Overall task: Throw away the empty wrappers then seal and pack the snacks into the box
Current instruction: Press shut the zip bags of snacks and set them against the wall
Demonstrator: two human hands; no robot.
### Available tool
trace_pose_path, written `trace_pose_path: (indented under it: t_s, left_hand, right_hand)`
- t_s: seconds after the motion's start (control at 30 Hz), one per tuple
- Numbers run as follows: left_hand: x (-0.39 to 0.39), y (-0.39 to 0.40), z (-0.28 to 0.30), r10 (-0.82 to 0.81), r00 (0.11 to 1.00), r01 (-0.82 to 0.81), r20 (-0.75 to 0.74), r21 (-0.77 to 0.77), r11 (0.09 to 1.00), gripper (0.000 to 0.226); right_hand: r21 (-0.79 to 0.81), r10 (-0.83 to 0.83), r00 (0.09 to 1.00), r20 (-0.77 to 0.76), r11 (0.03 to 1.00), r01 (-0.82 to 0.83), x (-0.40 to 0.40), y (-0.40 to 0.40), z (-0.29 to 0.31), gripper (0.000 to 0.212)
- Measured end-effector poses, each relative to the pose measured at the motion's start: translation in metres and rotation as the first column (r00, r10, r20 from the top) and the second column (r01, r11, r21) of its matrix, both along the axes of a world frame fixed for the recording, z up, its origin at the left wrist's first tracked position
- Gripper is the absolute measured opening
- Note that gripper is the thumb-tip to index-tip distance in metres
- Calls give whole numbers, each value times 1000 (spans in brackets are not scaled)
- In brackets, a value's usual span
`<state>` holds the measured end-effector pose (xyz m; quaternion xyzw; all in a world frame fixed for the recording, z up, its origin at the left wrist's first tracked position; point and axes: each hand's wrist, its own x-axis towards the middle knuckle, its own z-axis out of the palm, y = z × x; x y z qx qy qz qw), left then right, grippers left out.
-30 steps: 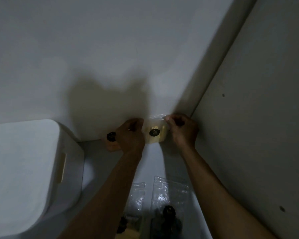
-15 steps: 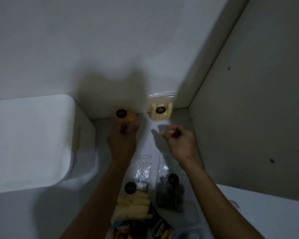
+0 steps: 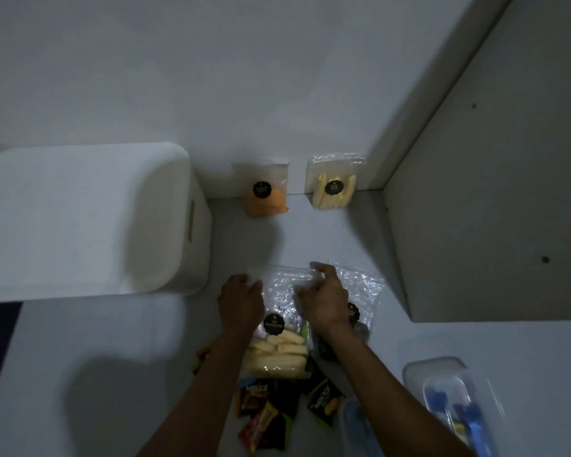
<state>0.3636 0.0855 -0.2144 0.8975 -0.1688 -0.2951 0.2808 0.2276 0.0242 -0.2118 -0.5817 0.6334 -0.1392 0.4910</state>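
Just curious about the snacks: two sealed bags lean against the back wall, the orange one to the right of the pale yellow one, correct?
Not quite. The head view shows the orange bag to the left of the pale yellow bag. Both do lean against the back wall.

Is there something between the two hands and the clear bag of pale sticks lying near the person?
Nothing visible does. The left hand and the right hand are already at the top edge of the bag of pale sticks; blur hides how the fingers lie.
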Motion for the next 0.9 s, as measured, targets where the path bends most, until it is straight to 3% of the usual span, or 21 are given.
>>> trace_pose_path:
  t_s: [0.13,0.2,0.3,0.4,0.5,0.57,0.7,0.9]
  left_hand:
    - [1,23,12,84,991,-100,-105,-160,982,17]
    - [-1,37,24,102,982,-139,-156,-246,959,20]
    - [-4,59,42,106,970,-175,-217,-331,927,18]
    - [-7,80,66,97,958,-205,-269,-408,890,14]
    - [-10,100,96,65,944,-226,-322,-493,840,13]
    - [-9,112,117,19,960,-182,-280,-567,803,16]
    - [-4,138,166,-66,972,-118,-227,-706,698,12]
    - [6,176,220,-69,975,-122,-213,-764,634,11]
  right_hand:
    - [21,-147,975,167,989,146,-5,15,14,38]
    - [27,-176,949,263,984,175,-8,23,26,19]
    - [-7,-136,924,357,989,148,-12,39,46,26]
    - [-37,-100,906,412,991,126,-16,54,74,18]
    - [-80,-48,902,429,993,91,-20,68,104,8]
    - [-113,-9,894,448,991,66,-22,77,129,4]
    - [-197,73,878,474,980,25,-25,98,180,10]
    - [-315,227,880,417,944,-95,-25,130,238,17]
